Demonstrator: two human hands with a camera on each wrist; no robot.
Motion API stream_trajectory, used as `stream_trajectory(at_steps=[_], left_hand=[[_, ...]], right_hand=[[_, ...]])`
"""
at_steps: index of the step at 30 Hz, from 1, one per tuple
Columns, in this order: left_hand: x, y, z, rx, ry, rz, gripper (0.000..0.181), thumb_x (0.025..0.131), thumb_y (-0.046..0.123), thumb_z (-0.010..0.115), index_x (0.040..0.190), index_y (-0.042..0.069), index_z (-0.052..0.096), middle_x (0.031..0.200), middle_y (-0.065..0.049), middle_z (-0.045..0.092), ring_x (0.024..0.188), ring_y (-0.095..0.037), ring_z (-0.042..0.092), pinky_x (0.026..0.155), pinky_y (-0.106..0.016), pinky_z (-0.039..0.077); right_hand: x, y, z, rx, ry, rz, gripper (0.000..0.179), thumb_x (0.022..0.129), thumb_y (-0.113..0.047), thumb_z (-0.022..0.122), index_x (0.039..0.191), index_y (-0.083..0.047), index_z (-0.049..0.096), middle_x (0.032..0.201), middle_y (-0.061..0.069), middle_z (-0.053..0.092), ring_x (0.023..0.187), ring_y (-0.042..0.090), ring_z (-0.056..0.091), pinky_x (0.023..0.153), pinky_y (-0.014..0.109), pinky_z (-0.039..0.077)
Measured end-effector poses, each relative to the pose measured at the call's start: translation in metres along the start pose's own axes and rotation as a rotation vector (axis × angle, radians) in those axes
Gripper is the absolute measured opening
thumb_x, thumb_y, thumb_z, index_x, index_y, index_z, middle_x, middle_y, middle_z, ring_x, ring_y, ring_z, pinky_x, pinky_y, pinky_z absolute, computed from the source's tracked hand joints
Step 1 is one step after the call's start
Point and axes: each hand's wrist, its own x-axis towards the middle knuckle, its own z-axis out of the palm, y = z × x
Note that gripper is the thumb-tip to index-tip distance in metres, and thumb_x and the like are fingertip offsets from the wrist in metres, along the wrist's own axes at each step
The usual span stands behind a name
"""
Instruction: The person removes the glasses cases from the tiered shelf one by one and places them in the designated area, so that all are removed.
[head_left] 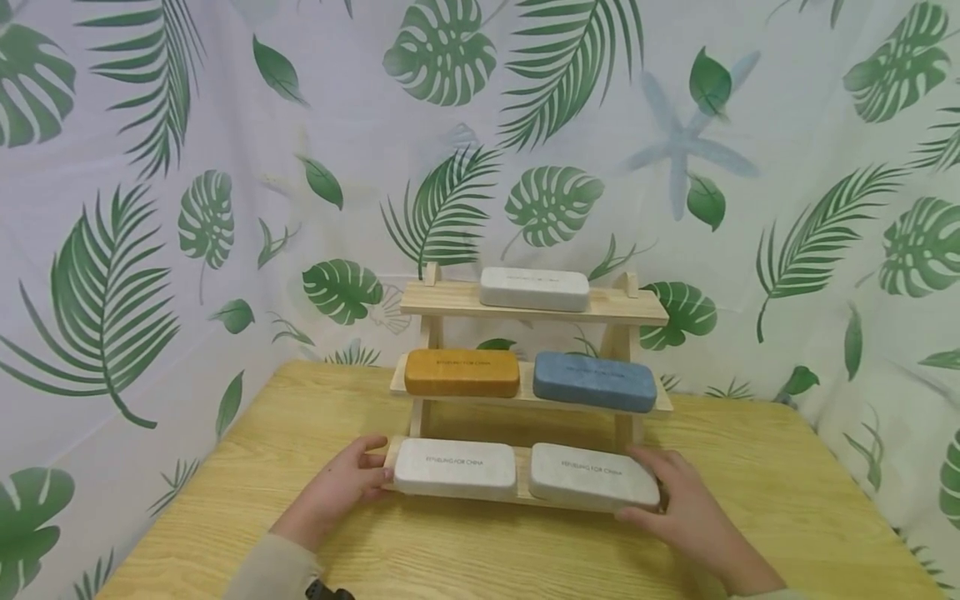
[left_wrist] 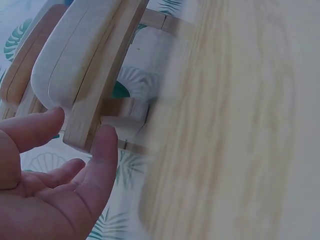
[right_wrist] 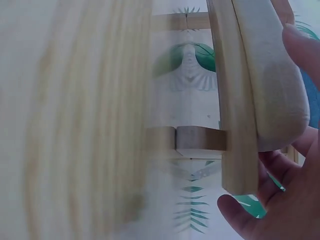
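Observation:
A three-tier wooden display rack (head_left: 534,307) stands on the table. On its bottom shelf lie two white glasses cases, the left white glasses case (head_left: 455,468) and the right white glasses case (head_left: 592,477), both lettered on top. My left hand (head_left: 341,487) holds the bottom shelf's left end between thumb and finger, fingertips close to the left case. At the other end, my right hand (head_left: 686,508) grips the right case, thumb along its front edge and fingers behind. In the right wrist view, that white case (right_wrist: 277,85) sits within the hand's span, one lower finger spread near the shelf end.
On the middle shelf sit an orange case (head_left: 461,372) and a blue case (head_left: 594,382). One more white case (head_left: 534,288) lies on the top shelf. Behind the wooden table (head_left: 315,417) hangs a leaf-patterned cloth (head_left: 315,125), also along both sides.

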Motion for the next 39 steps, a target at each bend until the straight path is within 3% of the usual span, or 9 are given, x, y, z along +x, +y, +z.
stream_trajectory(at_steps=[12, 22, 30, 39], left_hand=[[0.006, -0.005, -0.004, -0.146, -0.108, 0.042, 0.060, 0.103, 0.003, 0.054, 0.154, -0.008, 0.024, 0.137, -0.032, 0.049, 0.105, -0.029, 0.064, 0.089, -0.043, 0.056], [0.011, -0.019, -0.007, -0.226, -0.186, 0.059, 0.062, 0.104, 0.006, 0.053, 0.154, -0.012, 0.021, 0.147, -0.032, 0.043, 0.113, -0.025, 0.060, 0.091, -0.036, 0.054], [0.007, -0.020, -0.005, -0.254, -0.193, 0.050, 0.066, 0.104, 0.011, 0.056, 0.154, -0.013, 0.020, 0.150, -0.030, 0.042, 0.115, -0.023, 0.060, 0.094, -0.035, 0.053], [0.008, -0.024, -0.004, -0.263, -0.202, 0.047, 0.067, 0.105, 0.014, 0.056, 0.156, -0.011, 0.020, 0.153, -0.031, 0.037, 0.123, -0.025, 0.056, 0.098, -0.036, 0.051]], right_hand=[[0.003, 0.008, 0.008, 0.102, 0.006, 0.080, 0.085, 0.078, -0.049, 0.085, 0.147, -0.012, 0.052, 0.129, 0.011, 0.052, 0.114, 0.026, 0.044, 0.093, 0.048, 0.042], [0.000, 0.008, 0.010, 0.133, 0.014, 0.070, 0.083, 0.079, -0.044, 0.086, 0.148, -0.012, 0.050, 0.128, 0.010, 0.052, 0.110, 0.025, 0.046, 0.091, 0.045, 0.043], [-0.003, 0.011, 0.011, 0.154, -0.005, 0.074, 0.083, 0.081, -0.040, 0.086, 0.150, -0.014, 0.048, 0.132, 0.009, 0.050, 0.113, 0.024, 0.044, 0.093, 0.046, 0.043], [-0.002, 0.011, 0.007, 0.092, 0.027, 0.071, 0.086, 0.072, -0.047, 0.089, 0.144, -0.016, 0.055, 0.125, 0.007, 0.055, 0.111, 0.024, 0.048, 0.093, 0.049, 0.043]])
